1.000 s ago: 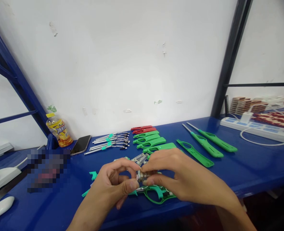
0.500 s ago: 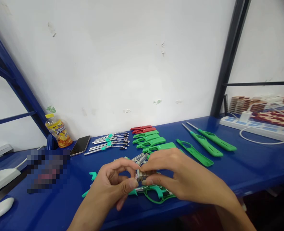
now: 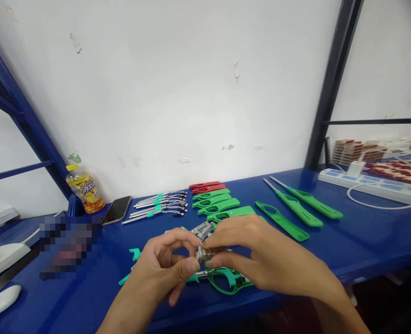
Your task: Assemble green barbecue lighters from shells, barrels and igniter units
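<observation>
Small translucent part (image 3: 207, 253) sits pinched between both hands, over the blue table (image 3: 334, 246), just above a green handle assembly (image 3: 230, 278). Left hand (image 3: 162, 271) fingertips grip its whitish end; right hand (image 3: 257, 253) grips the other. Bottle (image 3: 86, 190) near phone (image 3: 117, 210): yellow label, dark stylised lettering, can't read it surely from here.

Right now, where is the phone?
In the head view, the phone lies left of centre on the blue table, between the bottle and the metal rods.
</observation>
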{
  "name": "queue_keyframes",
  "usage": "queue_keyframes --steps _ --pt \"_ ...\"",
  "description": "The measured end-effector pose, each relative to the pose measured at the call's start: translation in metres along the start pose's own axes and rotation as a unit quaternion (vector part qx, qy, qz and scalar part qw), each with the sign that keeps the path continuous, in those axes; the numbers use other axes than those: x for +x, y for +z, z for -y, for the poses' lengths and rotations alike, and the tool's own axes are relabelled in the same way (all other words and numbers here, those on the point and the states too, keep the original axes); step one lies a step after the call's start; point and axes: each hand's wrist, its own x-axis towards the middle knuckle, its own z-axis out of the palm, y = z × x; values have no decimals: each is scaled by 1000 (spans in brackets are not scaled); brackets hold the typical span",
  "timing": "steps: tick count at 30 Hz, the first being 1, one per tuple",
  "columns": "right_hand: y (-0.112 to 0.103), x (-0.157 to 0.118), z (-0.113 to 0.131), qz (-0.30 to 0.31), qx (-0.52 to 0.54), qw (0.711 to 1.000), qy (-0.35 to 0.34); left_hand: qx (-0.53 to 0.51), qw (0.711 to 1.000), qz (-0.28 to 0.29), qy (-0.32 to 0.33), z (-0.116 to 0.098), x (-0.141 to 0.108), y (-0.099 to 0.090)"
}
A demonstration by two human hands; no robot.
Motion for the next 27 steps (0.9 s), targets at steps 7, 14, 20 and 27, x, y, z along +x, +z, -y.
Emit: queue_keyframes --steps 7,14,20,27 --pt "0 0 0 8 -10 1000 1 9 1000 -15 -8 2 0 -1" --pt "1 1 0 13 -15 1000 -2 27 999 -23 -13 1 1 -3" --pt "2 0 -2 -8 -10 1000 3 46 998 -45 -15 -3 -1 -1" --pt "3 -1 -3 -25 -9 1000 7 85 994 -73 -6 -4 -1 -2"
